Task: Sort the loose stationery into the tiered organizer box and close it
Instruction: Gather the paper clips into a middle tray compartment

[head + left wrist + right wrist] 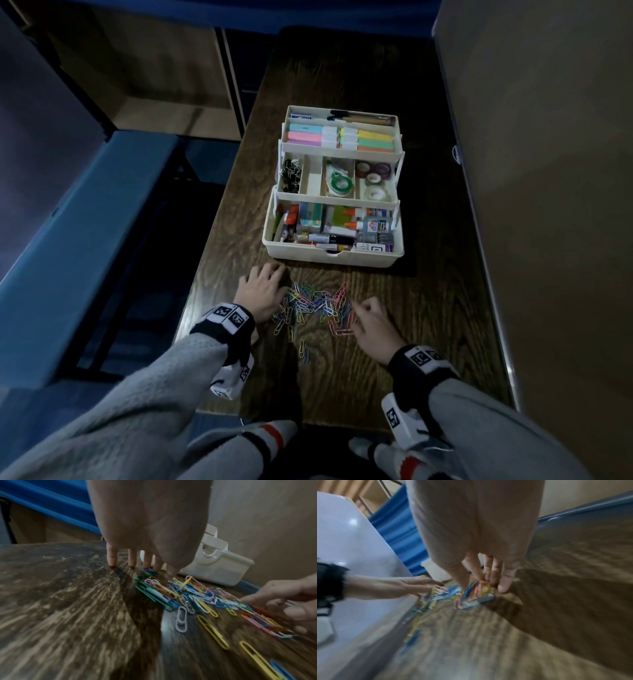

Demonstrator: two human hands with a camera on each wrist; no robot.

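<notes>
Grey sleeves (144, 404) reach over a dark wood-grain table (394, 342) beside a blue bench (85, 240) and a tan wall (548, 171).
Beyond the paper clips (313, 305) stands the open organizer box (334, 251), tiers stepped back; left hand (262, 291) rests flat with straight fingers at the pile's left edge, right hand (371, 327) pinches clips at its right.

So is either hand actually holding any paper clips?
Left hand holds nothing, fingers straight on the table. Right hand curls over the coloured paper clips; grip unclear.
</notes>
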